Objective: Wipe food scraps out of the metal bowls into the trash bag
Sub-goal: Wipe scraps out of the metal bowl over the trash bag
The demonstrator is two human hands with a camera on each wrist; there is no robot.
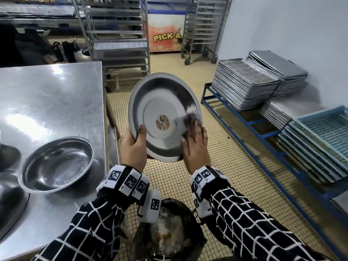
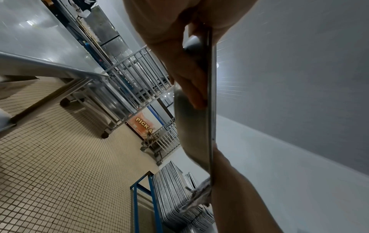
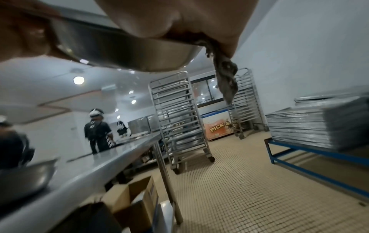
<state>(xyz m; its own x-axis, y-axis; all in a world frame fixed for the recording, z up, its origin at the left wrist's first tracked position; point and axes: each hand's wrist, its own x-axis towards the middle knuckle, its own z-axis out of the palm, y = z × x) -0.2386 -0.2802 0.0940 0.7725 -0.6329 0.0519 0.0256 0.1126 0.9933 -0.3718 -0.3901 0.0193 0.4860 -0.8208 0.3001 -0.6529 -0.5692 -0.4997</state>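
Observation:
A round metal bowl (image 1: pixel 160 102) with a gold sticker in its middle is tilted up above the black trash bag (image 1: pixel 169 234). My left hand (image 1: pixel 134 146) grips its lower left rim, thumb inside and fingers behind. Flat against the bowl's inner right side, my right hand (image 1: pixel 194 142) presses a grey cloth (image 1: pixel 188 117). The left wrist view shows the bowl (image 2: pixel 191 126) edge-on with fingers (image 2: pixel 191 88) on its back. In the right wrist view the cloth (image 3: pixel 225 75) hangs past the bowl (image 3: pixel 123 52) rim. A second metal bowl (image 1: pixel 56 164) sits on the steel table (image 1: pixel 52 102).
The steel table stands at my left. Stacks of metal trays (image 1: pixel 248 85) rest on a blue frame (image 1: pixel 244 125) at the right, with blue plastic crates (image 1: pixel 327 132) nearer. Wheeled racks (image 1: pixel 116 34) and a chest freezer (image 1: pixel 165 31) stand ahead. People (image 3: pixel 97 130) work farther along the table.

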